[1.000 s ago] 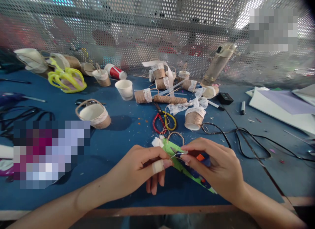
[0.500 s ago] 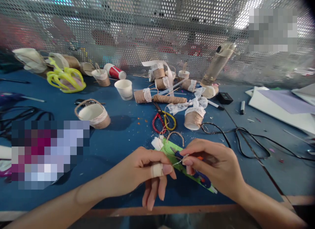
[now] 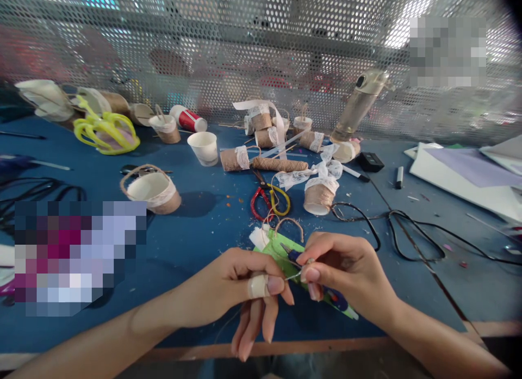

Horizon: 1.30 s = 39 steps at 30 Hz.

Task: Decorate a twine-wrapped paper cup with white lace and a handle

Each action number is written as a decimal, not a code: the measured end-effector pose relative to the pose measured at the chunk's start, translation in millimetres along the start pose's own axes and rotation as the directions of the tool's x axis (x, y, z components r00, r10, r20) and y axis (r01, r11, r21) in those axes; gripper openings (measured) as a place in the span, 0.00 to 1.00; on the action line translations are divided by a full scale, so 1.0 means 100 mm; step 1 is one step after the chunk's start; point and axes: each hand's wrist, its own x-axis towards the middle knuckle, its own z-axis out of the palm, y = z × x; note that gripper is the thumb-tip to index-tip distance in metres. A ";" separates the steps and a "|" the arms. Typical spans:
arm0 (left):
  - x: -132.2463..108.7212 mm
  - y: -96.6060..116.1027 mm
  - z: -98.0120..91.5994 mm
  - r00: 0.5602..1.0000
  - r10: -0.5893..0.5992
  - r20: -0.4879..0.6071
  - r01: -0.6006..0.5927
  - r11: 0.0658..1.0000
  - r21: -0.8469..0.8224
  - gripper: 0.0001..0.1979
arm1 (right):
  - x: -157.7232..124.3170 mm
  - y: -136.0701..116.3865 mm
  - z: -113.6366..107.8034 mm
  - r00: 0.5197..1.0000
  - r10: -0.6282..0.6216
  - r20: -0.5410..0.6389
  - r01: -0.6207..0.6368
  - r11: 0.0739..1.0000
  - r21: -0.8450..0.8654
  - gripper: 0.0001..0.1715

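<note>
My left hand [image 3: 248,286] is closed in a pinch, thumb against index finger, with a whitish bandage [image 3: 258,286] round the thumb. A thin pale strand [image 3: 292,275] runs from this pinch to my right hand [image 3: 338,270]. The right thumb and index finger pinch the strand's other end and a tiny brownish bit [image 3: 310,261], too small to name. Behind the right fingers a blue glue gun [image 3: 292,254] lies on a green sheet [image 3: 281,242]; the hand hides much of it. Just beyond are a curl of twine [image 3: 291,220] and red-and-yellow scissors [image 3: 281,205].
A twine-wrapped cup with lace [image 3: 321,194] stands beyond my right hand, and a handled cup basket [image 3: 167,197] to the left. Farther back are a white paper cup [image 3: 204,149], a twine spool [image 3: 279,165] and a bottle [image 3: 359,104]. A black cable [image 3: 391,227] crosses the right side.
The view has shifted slightly, moving the table items a little to the left. Both hands keep their pinches, with the strand between them; the left hand's lower fingers hang slightly lower.
</note>
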 end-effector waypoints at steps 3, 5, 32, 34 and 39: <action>0.00 -0.01 0.00 1.000 -0.006 0.022 0.007 1.000 -0.025 0.13 | 0.00 0.01 -0.02 0.999 0.023 0.023 -0.023 0.999 0.032 0.07; 0.01 -0.02 0.00 0.999 0.008 0.031 -0.007 0.999 -0.039 0.13 | 0.00 0.02 -0.03 0.999 0.019 0.035 -0.021 0.999 0.038 0.07; 0.00 0.00 0.02 0.998 0.055 0.031 -0.055 0.998 -0.010 0.14 | -0.03 0.05 -0.04 0.987 0.009 0.160 -0.021 0.997 0.071 0.09; 0.00 0.00 0.02 0.998 0.062 0.017 -0.061 0.998 -0.012 0.15 | -0.03 0.05 -0.03 0.988 0.018 0.150 -0.030 0.997 0.073 0.10; 0.01 -0.03 0.03 0.998 0.032 0.057 -0.032 0.999 -0.006 0.17 | -0.02 0.07 -0.01 0.996 0.024 0.086 -0.033 0.994 0.108 0.05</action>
